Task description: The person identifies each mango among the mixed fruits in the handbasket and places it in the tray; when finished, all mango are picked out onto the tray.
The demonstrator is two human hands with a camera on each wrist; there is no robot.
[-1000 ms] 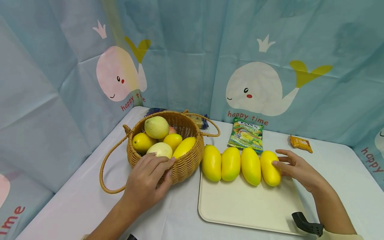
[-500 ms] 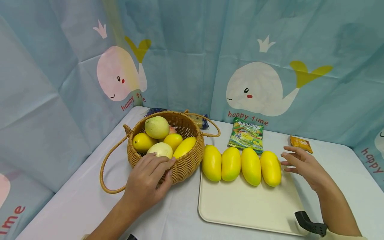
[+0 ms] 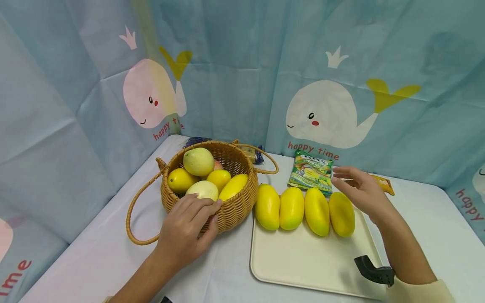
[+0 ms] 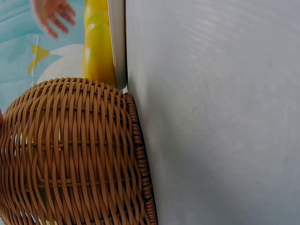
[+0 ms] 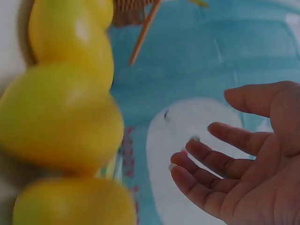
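My left hand (image 3: 185, 225) holds the near rim of a round wicker basket (image 3: 236, 206), fingers over the edge and thumb outside. In the basket lie yellow mangoes (image 3: 233, 187) and pale green round fruits (image 3: 198, 161), with a reddish fruit partly hidden behind. Several more mangoes (image 3: 291, 208) stand side by side along the far part of a cream tray (image 3: 310, 263). Above and just behind the rightmost mango (image 3: 342, 214) hovers my right hand (image 3: 361, 191), holding nothing. In the right wrist view its fingers (image 5: 218, 159) are spread and loosely bent, apart from the mangoes.
Behind the mangoes lies a green candy bag (image 3: 310, 171). A small orange packet (image 3: 383, 184) is partly covered by my right hand. Another wrapped packet (image 3: 251, 153) sits behind the basket, whose looped handles (image 3: 132, 210) stick out. A whale-print curtain (image 3: 235, 84) closes off the back.
My right hand has let go of the rightmost mango, drawn back to the right, then swung up and left toward the candy bag. My left hand stays at the basket rim.
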